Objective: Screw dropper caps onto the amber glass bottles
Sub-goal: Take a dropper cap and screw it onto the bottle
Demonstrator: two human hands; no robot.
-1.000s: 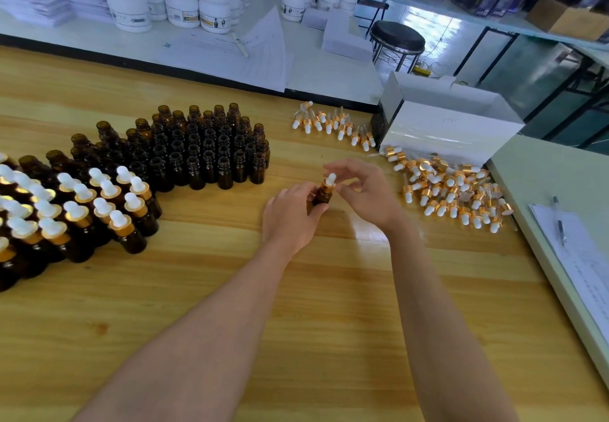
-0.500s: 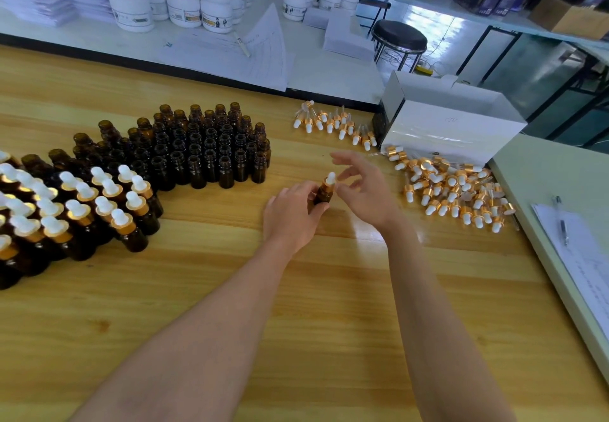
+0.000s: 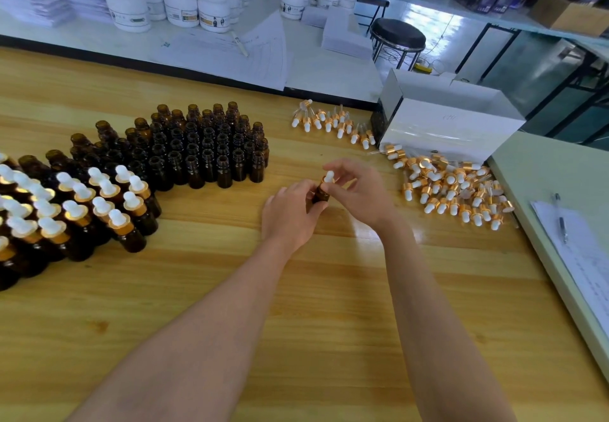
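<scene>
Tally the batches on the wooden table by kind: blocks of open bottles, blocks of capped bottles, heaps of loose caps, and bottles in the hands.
Blocks of open amber bottles: 1
Blocks of capped bottles: 1
Heaps of loose dropper caps: 2, the other farther back
Held in the hands: 1 bottle, left hand gripping it, right hand pinching its dropper cap
Total: 5

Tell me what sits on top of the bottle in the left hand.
A white-bulbed dropper cap, pinched by the right hand. The left hand covers much of the bottle; threads hidden.
</scene>
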